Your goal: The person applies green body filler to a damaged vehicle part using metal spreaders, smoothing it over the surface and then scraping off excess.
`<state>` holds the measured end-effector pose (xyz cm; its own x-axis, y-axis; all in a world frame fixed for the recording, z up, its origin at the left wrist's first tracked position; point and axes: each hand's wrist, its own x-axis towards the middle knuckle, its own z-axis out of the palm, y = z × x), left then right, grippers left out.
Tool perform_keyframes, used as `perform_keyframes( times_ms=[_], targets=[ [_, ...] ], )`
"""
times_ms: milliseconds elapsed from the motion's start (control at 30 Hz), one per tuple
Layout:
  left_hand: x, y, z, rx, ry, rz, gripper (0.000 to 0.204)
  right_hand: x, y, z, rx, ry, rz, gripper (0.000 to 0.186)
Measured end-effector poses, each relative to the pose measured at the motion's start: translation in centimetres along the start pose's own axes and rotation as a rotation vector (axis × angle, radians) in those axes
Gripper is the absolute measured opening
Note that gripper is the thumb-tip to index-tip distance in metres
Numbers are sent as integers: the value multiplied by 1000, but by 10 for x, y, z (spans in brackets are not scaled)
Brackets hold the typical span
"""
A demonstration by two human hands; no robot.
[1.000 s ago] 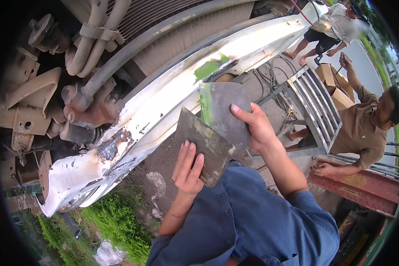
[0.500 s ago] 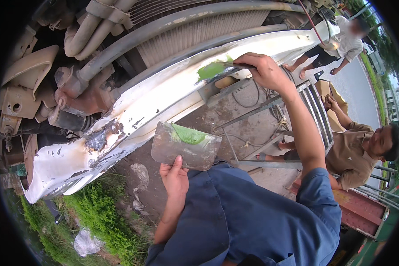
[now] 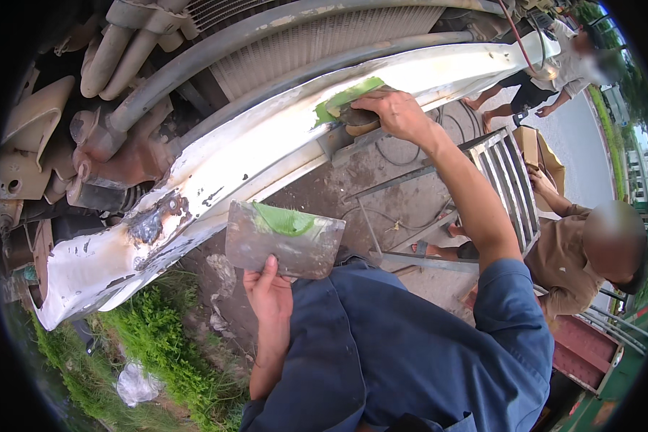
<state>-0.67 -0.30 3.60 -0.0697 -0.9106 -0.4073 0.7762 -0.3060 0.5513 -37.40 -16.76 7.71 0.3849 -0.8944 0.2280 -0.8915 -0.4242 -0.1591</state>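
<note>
My left hand (image 3: 268,291) grips the lower edge of a flat metal plate (image 3: 252,248), thumb on top. A mound of green putty (image 3: 288,222) lies along the plate's far edge. Farther out, my right hand (image 3: 399,115) is closed on a thin, dark putty spreader (image 3: 354,117), mostly covered by the fingers. Its blade rests at the lower edge of a green putty patch (image 3: 353,93) on the long white metal panel (image 3: 245,155). Around a rusty, burnt-looking spot (image 3: 147,225) near the panel's left end, the paint is chipped.
Behind the panel are thick pipes (image 3: 216,54) and a radiator (image 3: 324,47). A metal frame (image 3: 507,183) stands at the right, beside a person in a brown shirt (image 3: 565,252). Another person (image 3: 572,65) is farther off. Green plants (image 3: 158,338) grow at lower left.
My right hand has moved left and slightly down, from the patch's right end to its lower edge. More of the green patch shows. The plate stays in my left hand, and the view has shifted slightly.
</note>
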Motion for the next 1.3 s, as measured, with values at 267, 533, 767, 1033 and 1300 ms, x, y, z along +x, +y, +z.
perform_keyframes(
  times_ms=[267,533,767,1033,1300],
  targets=[
    [10,0,3,44,-31,-19,35,-65,-14,27,-57,-101,5,42],
    [12,4,10,38,-48,-40,35,-47,-11,-26,-34,130,49,46],
    [8,2,21,35,-28,-26,36,10,4,-25,-22,-11,86,45],
    [4,-1,16,22,-6,-26,38,35,8,-8,76,-46,30,35],
    [-9,21,-8,48,-73,-96,37,-3,-31,6,-11,-20,-49,38]
  ],
)
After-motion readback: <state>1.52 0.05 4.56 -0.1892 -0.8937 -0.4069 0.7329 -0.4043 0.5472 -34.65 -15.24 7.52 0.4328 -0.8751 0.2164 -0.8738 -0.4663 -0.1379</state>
